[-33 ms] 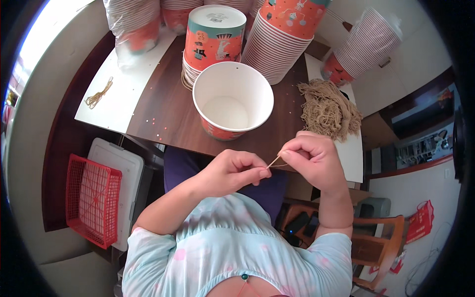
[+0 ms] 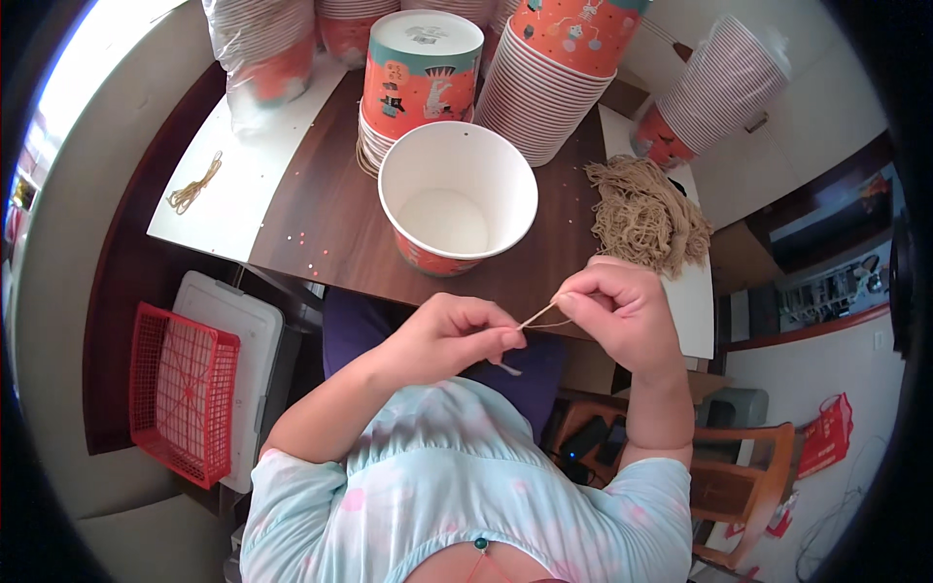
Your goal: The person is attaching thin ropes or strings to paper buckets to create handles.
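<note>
A thin tan cord (image 2: pixel 538 316) stretches between my two hands in front of the table's near edge. My left hand (image 2: pixel 462 335) pinches one end between thumb and fingers. A small greyish tip (image 2: pixel 509 369) pokes out below its fingers; what it belongs to is hidden. My right hand (image 2: pixel 619 309) grips the cord between thumb and forefinger, and a thin loop of it hangs just beneath. Just beyond both hands stands an upright paper bucket (image 2: pixel 403 219), white inside and orange outside, with a small dark hole under its far rim.
Behind the bucket rise an upside-down bucket stack (image 2: pixel 420 87) and a taller leaning stack (image 2: pixel 544 92). A heap of tan cords (image 2: pixel 646 214) lies at the right. Some loose cord (image 2: pixel 196 185) rests at the left. A red basket (image 2: pixel 185 394) and a wooden chair (image 2: pixel 743 486) flank me.
My hands have drawn slightly apart, so more cord shows between them. The greyish tip has come into sight below my left fingers. The buckets have not moved.
</note>
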Demonstrator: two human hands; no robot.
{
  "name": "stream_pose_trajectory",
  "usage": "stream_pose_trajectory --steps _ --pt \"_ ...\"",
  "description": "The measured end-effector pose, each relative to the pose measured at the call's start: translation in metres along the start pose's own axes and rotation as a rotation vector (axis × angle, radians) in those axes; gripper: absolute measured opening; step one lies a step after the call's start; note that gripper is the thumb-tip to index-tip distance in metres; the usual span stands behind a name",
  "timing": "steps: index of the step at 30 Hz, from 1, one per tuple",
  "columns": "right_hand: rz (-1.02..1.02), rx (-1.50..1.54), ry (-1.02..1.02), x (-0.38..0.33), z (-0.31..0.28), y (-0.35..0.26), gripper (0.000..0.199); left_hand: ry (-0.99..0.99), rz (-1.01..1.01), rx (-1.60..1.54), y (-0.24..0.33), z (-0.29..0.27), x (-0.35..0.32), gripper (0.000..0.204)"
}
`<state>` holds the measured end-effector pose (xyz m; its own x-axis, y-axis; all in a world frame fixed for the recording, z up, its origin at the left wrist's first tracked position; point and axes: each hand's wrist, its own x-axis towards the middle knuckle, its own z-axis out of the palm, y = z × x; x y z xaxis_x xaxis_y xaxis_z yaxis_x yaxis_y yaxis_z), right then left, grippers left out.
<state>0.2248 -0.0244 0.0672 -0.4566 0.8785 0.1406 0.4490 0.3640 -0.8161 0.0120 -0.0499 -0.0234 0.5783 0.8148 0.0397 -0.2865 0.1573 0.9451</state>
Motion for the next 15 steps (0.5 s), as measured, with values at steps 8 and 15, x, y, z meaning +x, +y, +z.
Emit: stream_pose_trajectory --steps 8,15 --pt "0.052 0.088 0.065 -0.005 -0.008 0.026 0.005 0.188 -0.199 -0.265 -0.027 -0.009 -0.013 0.015" --pt "0.064 0.09 0.04 -0.004 -0.008 0.039 0.007 0.243 -0.215 -0.391 -0.031 -0.015 -0.02 0.012"
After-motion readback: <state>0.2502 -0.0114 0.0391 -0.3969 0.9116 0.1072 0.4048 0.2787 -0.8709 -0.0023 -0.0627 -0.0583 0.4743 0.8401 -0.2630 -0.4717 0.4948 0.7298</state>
